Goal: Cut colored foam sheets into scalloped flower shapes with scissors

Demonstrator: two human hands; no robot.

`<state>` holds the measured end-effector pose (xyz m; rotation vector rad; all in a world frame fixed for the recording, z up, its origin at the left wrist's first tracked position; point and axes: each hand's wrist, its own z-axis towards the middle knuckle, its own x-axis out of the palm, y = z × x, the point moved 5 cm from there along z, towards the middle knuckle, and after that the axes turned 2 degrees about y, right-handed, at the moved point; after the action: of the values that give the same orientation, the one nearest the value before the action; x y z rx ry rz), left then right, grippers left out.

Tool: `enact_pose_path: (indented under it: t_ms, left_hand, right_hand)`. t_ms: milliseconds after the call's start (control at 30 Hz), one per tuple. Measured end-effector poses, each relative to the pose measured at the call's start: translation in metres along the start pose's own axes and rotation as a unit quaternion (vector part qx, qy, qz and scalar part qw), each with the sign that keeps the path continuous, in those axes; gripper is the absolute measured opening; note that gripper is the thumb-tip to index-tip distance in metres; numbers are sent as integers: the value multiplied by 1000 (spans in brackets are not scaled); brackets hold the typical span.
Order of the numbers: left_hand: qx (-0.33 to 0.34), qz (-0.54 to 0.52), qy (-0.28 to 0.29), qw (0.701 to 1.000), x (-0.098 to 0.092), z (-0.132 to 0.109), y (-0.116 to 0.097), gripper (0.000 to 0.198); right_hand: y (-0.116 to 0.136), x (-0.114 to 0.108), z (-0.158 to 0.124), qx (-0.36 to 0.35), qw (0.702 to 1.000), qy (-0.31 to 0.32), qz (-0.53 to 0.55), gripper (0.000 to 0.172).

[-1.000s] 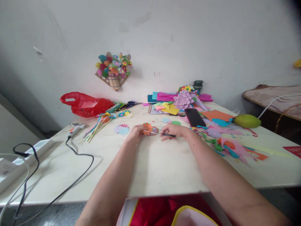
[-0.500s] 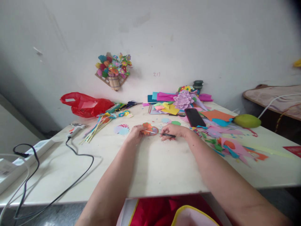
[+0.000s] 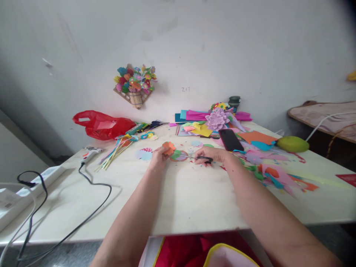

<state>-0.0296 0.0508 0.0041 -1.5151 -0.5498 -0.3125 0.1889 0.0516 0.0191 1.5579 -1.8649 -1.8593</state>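
Observation:
My left hand (image 3: 158, 156) pinches an orange paper flower (image 3: 168, 147) and lifts it off the white table (image 3: 178, 193). My right hand (image 3: 211, 155) is closed around small black-handled scissors (image 3: 203, 159) whose blades point left toward a layered paper disc (image 3: 178, 155), green on pink, lying flat between both hands. A pale blue and pink scalloped disc (image 3: 144, 153) lies just left of my left hand.
A black phone (image 3: 230, 139) and a purple paper flower (image 3: 217, 118) sit behind my right hand among coloured sheets. Paper scraps (image 3: 275, 174) spread to the right, beside a green mango (image 3: 292, 143). Left: a red plastic bag (image 3: 104, 124), coloured sticks (image 3: 115, 148), a glue gun (image 3: 90, 152) and its black cable (image 3: 91, 200).
My left hand has raised the orange flower off the green and pink disc. My right hand has shifted slightly right with the scissors.

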Motion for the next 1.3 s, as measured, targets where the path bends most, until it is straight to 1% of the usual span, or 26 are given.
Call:
enact_pose_path:
  t_ms: [133, 267, 300, 400, 500, 667, 933, 1167, 1300]
  left_hand:
    - [11, -8, -7, 1000, -1, 1, -1, 11]
    - [14, -3, -5, 1000, 0, 0, 0, 14]
    - [14, -1, -4, 1000, -1, 1, 0, 15]
    - [7, 7, 7, 1000, 0, 1, 2, 15]
    - [-3, 14, 30, 999, 2, 0, 5, 14]
    - [-3, 28, 75, 997, 7, -2, 7, 14]
    - [-1, 39, 79, 996, 7, -3, 7, 16]
    - [-3, 41, 71, 997, 8, -4, 7, 14]
    - [-3, 47, 77, 996, 8, -3, 8, 15]
  right_hand:
    - [2, -5, -1, -31, 998, -45, 26, 33]
    - [10, -1, 3, -51, 993, -85, 62, 33]
    - [13, 1, 4, -65, 991, -92, 71, 32]
    - [16, 8, 10, -87, 990, -78, 79, 29]
    - [16, 12, 14, -106, 989, -65, 81, 26]
    - [17, 16, 17, -113, 988, -50, 96, 26]
    - [14, 18, 22, -98, 987, -51, 118, 28]
    - [13, 17, 24, -75, 985, -55, 147, 25]
    - [12, 17, 25, -79, 985, -59, 144, 21]
